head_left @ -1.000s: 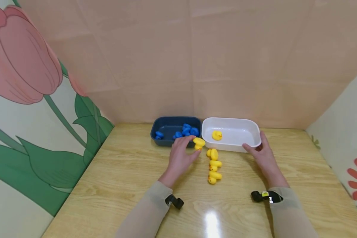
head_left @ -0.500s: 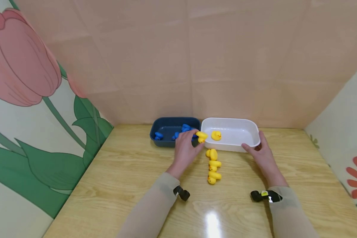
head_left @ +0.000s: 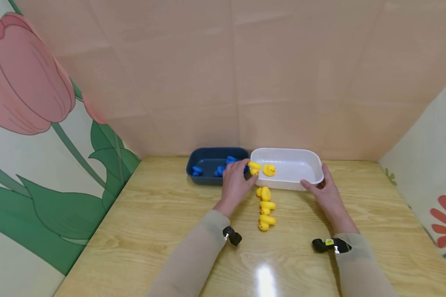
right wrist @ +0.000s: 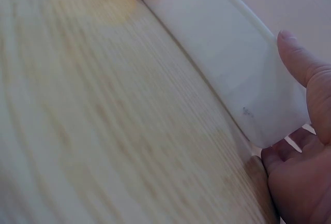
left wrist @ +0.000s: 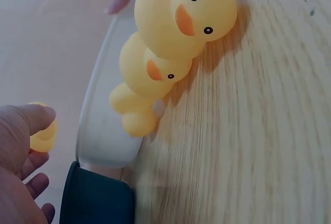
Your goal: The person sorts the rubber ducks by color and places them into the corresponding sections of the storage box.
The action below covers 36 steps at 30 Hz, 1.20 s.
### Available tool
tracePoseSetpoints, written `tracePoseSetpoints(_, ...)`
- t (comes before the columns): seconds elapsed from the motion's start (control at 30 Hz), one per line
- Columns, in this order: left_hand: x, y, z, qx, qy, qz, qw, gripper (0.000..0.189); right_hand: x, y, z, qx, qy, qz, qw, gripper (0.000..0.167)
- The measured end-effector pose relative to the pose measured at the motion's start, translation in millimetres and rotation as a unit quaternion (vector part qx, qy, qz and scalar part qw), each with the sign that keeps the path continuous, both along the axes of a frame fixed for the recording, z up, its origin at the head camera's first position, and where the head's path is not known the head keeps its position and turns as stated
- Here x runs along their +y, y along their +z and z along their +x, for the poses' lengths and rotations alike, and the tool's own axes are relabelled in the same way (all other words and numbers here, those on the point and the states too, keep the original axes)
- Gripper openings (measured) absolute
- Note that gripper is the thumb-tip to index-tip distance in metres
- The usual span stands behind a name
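A yellow rubber duck is pinched between the thumb and fingers of my left hand, at the left end of the white container. The duck is tipped with its head down, and in the left wrist view much of it is hidden behind the fingers. My right hand grips the container's right end, its thumb at the rim and the other fingers around the outside. Inside the container, at the left, sits another yellow duck. Three yellow ducks lie tipped in a line on the table before it.
A dark blue container stands left of the white one, with several blue ducks in it, partly behind my left hand. A beige sheet hangs behind both. The wooden table spreads out in front.
My left hand has carried its duck rightward and a little back, from in front of the dark container to the white container's left end. The right hand has stayed on the white container.
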State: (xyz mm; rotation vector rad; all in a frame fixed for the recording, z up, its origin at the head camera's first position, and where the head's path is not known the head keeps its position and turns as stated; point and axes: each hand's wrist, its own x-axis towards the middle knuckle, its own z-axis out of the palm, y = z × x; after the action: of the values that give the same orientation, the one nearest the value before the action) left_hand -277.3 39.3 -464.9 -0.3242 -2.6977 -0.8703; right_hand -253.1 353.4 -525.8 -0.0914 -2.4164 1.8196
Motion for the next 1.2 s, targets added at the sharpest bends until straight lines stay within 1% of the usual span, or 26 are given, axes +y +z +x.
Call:
tracePoseSetpoints(0.17,3.9,-1.3,-6.8,0.0,-0.007,-0.001,1.0,0.062,-1.0,0.2,0.1,-0.004,-0.003,0.004,1.0,0.114)
tracePoseSetpoints(0.3,4.6,-3.8,-11.2,0.006,-0.01,0.003,0.9999,0.069,-2.5,-0.1,0.6,-0.004,-0.003,0.001,1.0,0.114)
tracePoseSetpoints(0.47,3.5,-6.3,-12.2,0.011,-0.008,0.011,0.9998,0.074,-2.4,0.3,0.4,-0.007,0.001,0.001,1.0,0.114)
tracePoseSetpoints(0.7,2.3,-7.5,-7.6,0.017,-0.012,0.021,0.9996,0.069,-0.4,1.4,1.5,-0.005,-0.003,-0.003,1.0,0.114)
tracePoseSetpoints(0.93,1.1,-7.8,-2.7,0.024,-0.01,0.031,0.9992,0.068,3.0,0.8,1.5,-0.006,-0.007,0.002,1.0,0.116)
tracePoseSetpoints(1.2,-1.6,-4.8,9.5,0.029,-0.019,0.055,0.9979,0.069,2.9,0.2,0.6,0.0,-0.005,-0.003,1.0,0.114)
